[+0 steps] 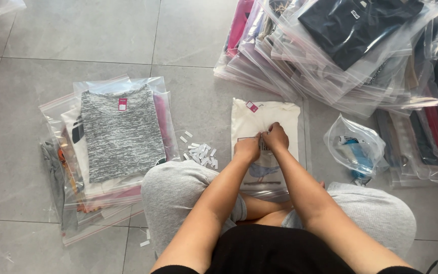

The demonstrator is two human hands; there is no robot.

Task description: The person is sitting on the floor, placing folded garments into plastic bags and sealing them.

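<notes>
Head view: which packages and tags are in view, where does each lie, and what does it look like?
Cream shirt bag: floor centre, clear flat bag, both hands on it.
Pink tag: small, on that shirt's collar.
Grey shirt bag: top of the left stack, clear.
Pink label: small rectangle at the grey shirt's collar.
White slips: scattered between the two.
Bagged clothes pile: upper right.

Beyond your hands: your left hand [248, 148] and right hand [276, 137] rest together on a bagged cream shirt [264, 119]; past its far edge lies bare grey floor tile [193, 35].
Left of your left hand: scattered white paper strips [201, 152], then a stack of bagged clothes [120, 132].
Right of your right hand: a small clear bag [355, 147] sits near.
Far right: a sprawling heap of bagged garments [345, 45] blocks your way.
Towards you: your crossed knees close the path.
</notes>
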